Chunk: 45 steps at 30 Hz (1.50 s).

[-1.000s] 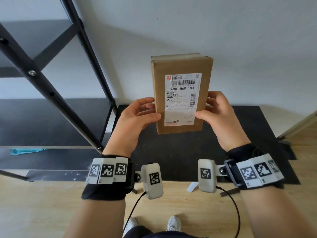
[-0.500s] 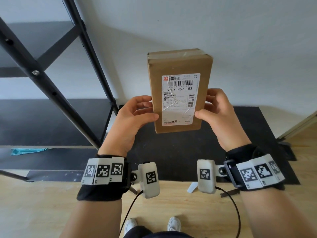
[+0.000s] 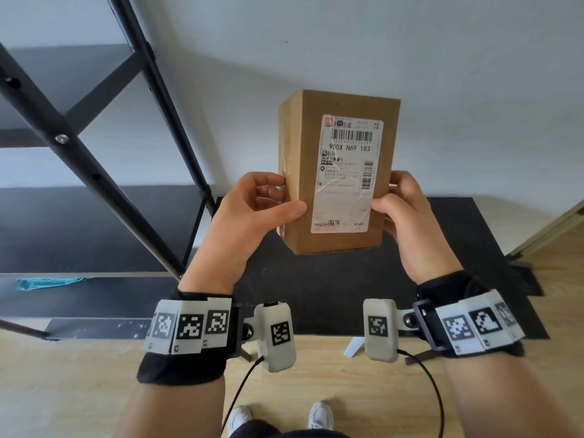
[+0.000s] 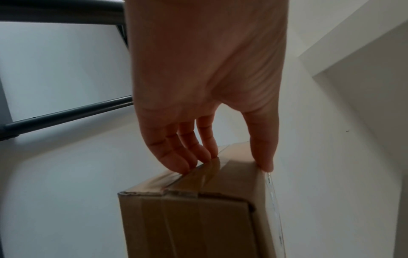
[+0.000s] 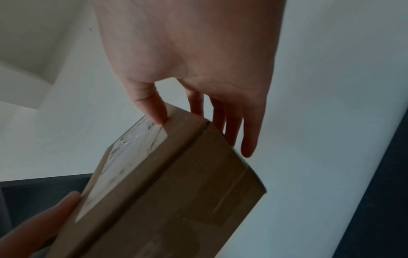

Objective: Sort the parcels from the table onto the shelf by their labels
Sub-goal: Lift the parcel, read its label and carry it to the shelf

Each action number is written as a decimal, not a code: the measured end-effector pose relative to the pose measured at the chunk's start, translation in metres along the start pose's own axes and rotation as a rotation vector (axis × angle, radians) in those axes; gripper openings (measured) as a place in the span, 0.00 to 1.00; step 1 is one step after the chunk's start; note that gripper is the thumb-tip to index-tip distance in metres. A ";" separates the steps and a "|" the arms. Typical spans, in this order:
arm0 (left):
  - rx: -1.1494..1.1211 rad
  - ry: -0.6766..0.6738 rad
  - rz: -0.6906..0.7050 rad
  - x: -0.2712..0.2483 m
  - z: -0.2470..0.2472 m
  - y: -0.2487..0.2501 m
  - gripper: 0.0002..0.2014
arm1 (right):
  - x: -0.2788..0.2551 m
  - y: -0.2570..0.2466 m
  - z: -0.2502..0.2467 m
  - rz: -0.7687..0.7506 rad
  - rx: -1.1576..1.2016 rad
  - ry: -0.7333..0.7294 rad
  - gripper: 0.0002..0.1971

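Both forearms reach forward and slightly inward, each wrist wrapped in a black band carrying white square-patterned markers. The left hand (image 3: 252, 213) has its thumb laid forward and its fingers (image 4: 176, 157) curled behind, pinching what it holds at one side. The right hand (image 3: 407, 216) mirrors it, thumb in front, fingers (image 5: 234, 122) extended along the back. Palms face each other, raised to chest height.

I see a white wall (image 3: 410, 58) ahead and a wood floor (image 3: 63, 390) below. A teal scrap (image 3: 47, 283) lies low on the left. White shoes (image 3: 320, 417) show at the bottom edge, and a pale door frame (image 3: 550, 229) stands at right.
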<state>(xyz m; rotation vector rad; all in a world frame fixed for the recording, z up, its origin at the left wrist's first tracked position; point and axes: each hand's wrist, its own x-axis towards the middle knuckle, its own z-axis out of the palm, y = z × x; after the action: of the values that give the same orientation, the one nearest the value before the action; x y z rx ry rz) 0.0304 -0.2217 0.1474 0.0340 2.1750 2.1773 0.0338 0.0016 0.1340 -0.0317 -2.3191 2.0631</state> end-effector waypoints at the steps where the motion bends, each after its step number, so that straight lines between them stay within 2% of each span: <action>1: -0.001 -0.003 0.004 0.000 0.000 0.000 0.25 | 0.000 0.000 0.000 0.002 0.001 0.001 0.13; 5: -0.005 -0.011 0.008 0.002 -0.001 0.000 0.27 | -0.001 -0.001 -0.003 0.009 0.004 0.006 0.11; 11: -0.011 -0.029 -0.004 0.004 -0.003 0.000 0.28 | -0.001 -0.005 -0.004 -0.001 0.007 -0.001 0.18; 16: -0.026 0.016 -0.021 0.005 -0.002 -0.004 0.31 | 0.000 -0.008 -0.004 -0.037 -0.024 -0.027 0.15; 21: -0.035 0.031 -0.024 0.005 -0.002 -0.004 0.26 | 0.000 -0.013 -0.003 -0.053 -0.035 -0.022 0.22; 28: 0.034 0.063 -0.062 -0.004 -0.014 -0.011 0.27 | 0.000 -0.007 0.009 0.010 -0.043 -0.064 0.17; 32: 0.068 0.074 -0.113 -0.020 -0.035 -0.016 0.27 | -0.009 -0.005 0.036 0.054 -0.035 -0.113 0.21; 38: 0.068 0.156 -0.136 -0.060 -0.088 -0.017 0.32 | -0.033 -0.014 0.094 0.062 -0.038 -0.160 0.21; 42: 0.064 0.212 -0.159 -0.106 -0.141 -0.023 0.25 | -0.065 -0.018 0.151 0.068 -0.019 -0.206 0.18; 45: 0.045 0.271 -0.178 -0.147 -0.189 -0.028 0.23 | -0.096 -0.020 0.203 0.076 -0.003 -0.248 0.19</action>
<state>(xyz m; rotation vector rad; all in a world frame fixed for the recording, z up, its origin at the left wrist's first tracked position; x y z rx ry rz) 0.1660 -0.4197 0.1234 -0.4598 2.2579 2.1391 0.1215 -0.2062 0.1287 0.1464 -2.4965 2.2144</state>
